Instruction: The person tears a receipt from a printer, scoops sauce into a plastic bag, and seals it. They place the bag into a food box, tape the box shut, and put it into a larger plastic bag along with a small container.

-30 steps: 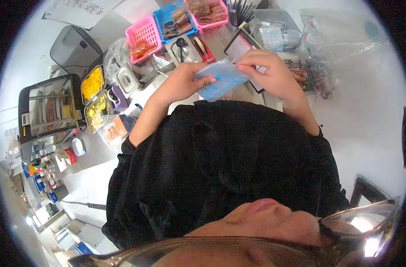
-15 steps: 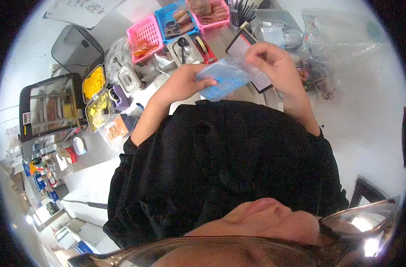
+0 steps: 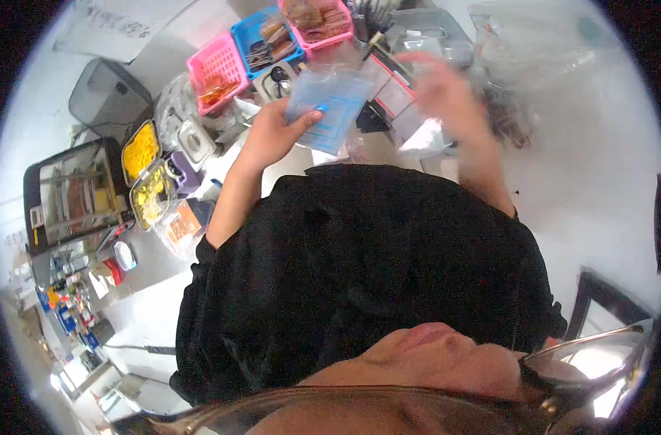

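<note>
My left hand grips a clear plastic bag with blue printing, thumb across its front and the other fingers behind it. The bag stands fairly flat and upright over the counter. Off to the right, my right hand is smeared by motion, so its fingers cannot be made out. It is apart from the bag, near a dark-edged board with a white and red sheet. Below the bag lies some crumpled clear plastic.
Beyond the hands stand a pink basket, a blue basket and another pink basket, holding packed food. At left are a tray of yellow food, a purple tape dispenser and a glass-fronted cabinet.
My right hand has let go of the bag and moved away, now blurred. The left hand has shifted left with the bag, which is now turned more upright and spread flat.
</note>
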`<state>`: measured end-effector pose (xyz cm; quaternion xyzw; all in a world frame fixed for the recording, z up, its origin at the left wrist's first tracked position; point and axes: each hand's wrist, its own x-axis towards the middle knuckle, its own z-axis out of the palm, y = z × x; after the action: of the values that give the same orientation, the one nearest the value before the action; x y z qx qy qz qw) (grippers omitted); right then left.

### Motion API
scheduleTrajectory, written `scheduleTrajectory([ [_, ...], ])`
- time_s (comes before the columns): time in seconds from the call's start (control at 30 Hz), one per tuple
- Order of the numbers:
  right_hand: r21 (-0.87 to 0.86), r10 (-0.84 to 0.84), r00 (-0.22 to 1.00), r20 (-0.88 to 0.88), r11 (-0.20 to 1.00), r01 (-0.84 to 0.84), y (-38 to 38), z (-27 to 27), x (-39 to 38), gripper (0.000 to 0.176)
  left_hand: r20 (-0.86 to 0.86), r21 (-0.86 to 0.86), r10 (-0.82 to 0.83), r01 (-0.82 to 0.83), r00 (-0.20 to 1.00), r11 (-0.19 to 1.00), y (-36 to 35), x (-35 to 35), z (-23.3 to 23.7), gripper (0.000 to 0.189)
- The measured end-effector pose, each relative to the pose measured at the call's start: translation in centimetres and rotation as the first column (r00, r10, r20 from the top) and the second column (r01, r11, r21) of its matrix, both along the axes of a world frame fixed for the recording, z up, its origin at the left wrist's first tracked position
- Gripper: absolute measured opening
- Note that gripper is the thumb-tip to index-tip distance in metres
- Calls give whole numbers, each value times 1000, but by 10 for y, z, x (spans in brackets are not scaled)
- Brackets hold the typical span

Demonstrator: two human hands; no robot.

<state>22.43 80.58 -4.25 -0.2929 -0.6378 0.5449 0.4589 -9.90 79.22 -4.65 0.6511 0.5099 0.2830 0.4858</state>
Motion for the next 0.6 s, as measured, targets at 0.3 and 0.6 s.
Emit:
scheduleTrajectory([
  [0.3,356,-659,352,665,694,625,27,23,17,40,142,90,-83,71,986,993,2,-7,5,47],
  [0.6,658,-488,826,281,725,205,15,-41,-66,28,399,-423,-202,375,894,825,-14,-52,-52,51],
])
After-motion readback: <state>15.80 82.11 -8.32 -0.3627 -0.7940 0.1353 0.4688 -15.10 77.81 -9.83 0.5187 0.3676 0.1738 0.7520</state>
